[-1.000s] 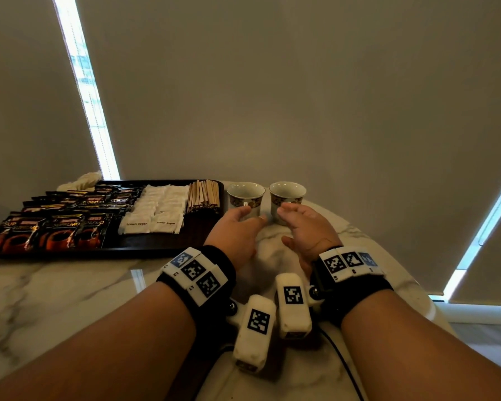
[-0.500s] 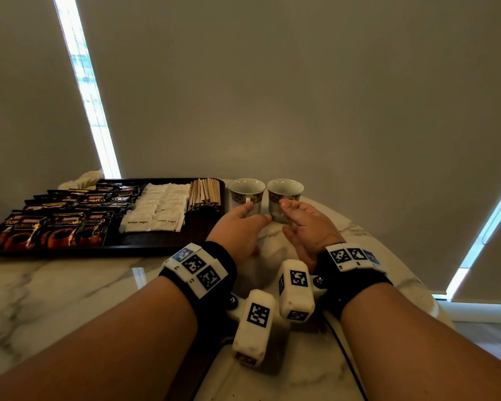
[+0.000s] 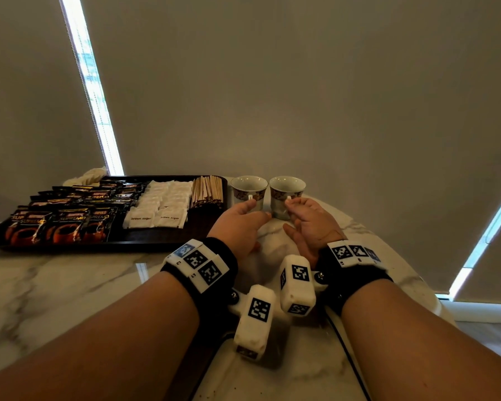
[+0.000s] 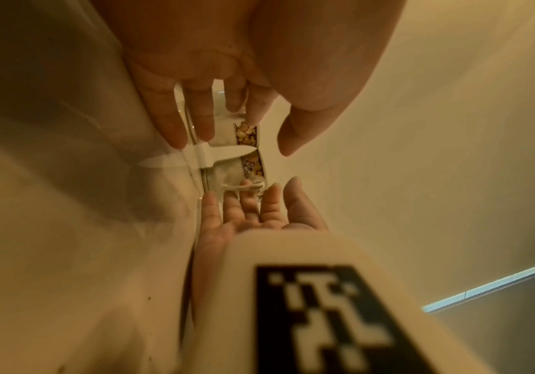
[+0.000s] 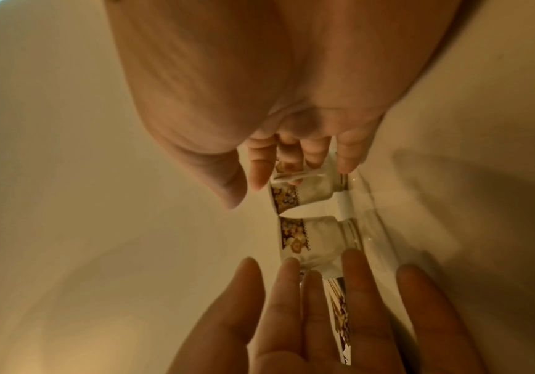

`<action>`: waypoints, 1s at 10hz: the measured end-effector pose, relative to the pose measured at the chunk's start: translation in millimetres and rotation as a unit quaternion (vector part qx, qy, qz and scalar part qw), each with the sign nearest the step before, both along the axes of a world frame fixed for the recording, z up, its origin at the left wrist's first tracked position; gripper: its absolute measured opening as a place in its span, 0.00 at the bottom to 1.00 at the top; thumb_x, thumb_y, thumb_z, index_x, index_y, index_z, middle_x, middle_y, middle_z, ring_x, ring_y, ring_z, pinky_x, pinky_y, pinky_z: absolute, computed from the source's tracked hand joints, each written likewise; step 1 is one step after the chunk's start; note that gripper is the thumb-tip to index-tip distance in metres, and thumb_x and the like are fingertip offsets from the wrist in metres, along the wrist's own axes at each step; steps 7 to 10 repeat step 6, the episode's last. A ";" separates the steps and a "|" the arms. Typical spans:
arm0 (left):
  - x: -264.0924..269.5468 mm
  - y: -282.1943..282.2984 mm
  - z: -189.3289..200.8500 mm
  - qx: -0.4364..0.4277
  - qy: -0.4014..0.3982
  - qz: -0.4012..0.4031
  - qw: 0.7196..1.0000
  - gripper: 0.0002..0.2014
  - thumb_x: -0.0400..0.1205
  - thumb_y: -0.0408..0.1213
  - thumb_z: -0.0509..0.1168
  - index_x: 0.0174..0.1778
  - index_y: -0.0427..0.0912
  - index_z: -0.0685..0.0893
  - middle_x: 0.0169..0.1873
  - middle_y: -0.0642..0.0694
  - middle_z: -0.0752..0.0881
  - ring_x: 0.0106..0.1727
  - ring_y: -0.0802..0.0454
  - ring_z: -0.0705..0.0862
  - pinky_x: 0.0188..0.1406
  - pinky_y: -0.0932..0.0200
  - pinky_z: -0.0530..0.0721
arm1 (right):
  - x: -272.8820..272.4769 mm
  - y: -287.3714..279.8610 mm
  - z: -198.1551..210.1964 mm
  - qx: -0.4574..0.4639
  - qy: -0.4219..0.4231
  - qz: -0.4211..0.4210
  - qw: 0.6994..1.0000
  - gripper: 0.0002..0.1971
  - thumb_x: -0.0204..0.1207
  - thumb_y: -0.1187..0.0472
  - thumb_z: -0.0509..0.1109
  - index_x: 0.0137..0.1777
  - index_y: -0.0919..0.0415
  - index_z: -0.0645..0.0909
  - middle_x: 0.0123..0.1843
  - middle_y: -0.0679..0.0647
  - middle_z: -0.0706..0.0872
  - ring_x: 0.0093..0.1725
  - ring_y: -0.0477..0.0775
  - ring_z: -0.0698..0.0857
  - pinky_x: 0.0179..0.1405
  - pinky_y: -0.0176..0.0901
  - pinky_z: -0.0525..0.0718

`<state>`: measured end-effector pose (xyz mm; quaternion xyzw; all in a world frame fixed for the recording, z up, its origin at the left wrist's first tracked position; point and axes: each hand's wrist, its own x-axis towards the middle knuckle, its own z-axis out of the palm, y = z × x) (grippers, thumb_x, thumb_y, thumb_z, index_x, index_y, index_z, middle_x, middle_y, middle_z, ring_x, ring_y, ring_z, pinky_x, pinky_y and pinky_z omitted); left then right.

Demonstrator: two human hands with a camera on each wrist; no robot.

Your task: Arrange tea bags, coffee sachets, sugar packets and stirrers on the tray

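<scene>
Table: white marble top with grey veins, carrying everything else in the head view.
Tray: dark, rectangular, on the far left part of the table; its right edge lies just beside the left cup.
Coffee sachets: black packs printed with red cups, overlapped in rows across the left part of the tray.
Sugar packets: white, the front ones marked "brown sugar", in two columns in the middle of the tray, between sachets and stirrers.
Stirrers: a bundle of pale wooden sticks at the tray's far right end.
Pale bundle: lies on the table behind the tray's far left corner (too small to tell what it is).
Left cup: small white cup with a floral band, upright on the table to the right of the tray.
Right cup: a matching cup, upright, just beside the left cup; the rims nearly meet.
Left hand: released, fingers straight and spread, tips at the near side of the left cup; the left wrist view shows them against its wall, thumb apart.
Right hand: also released, fingers extended and loosely bent, tips at the right cup's handle (nothing grasped).
</scene>
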<state>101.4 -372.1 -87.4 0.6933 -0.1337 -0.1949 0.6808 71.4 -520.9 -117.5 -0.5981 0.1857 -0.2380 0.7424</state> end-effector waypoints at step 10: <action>10.9 3.3 -1.0 0.009 -0.012 0.031 0.999 0.13 0.84 0.37 0.68 0.65 0.51 0.80 0.49 0.45 0.85 0.49 0.51 0.83 0.51 0.48 0.88 | 6.5 -1.4 0.0 0.017 0.002 -0.073 0.997 0.08 0.79 0.67 0.68 0.42 0.54 0.75 0.50 0.59 0.84 0.51 0.56 0.82 0.47 0.50 0.82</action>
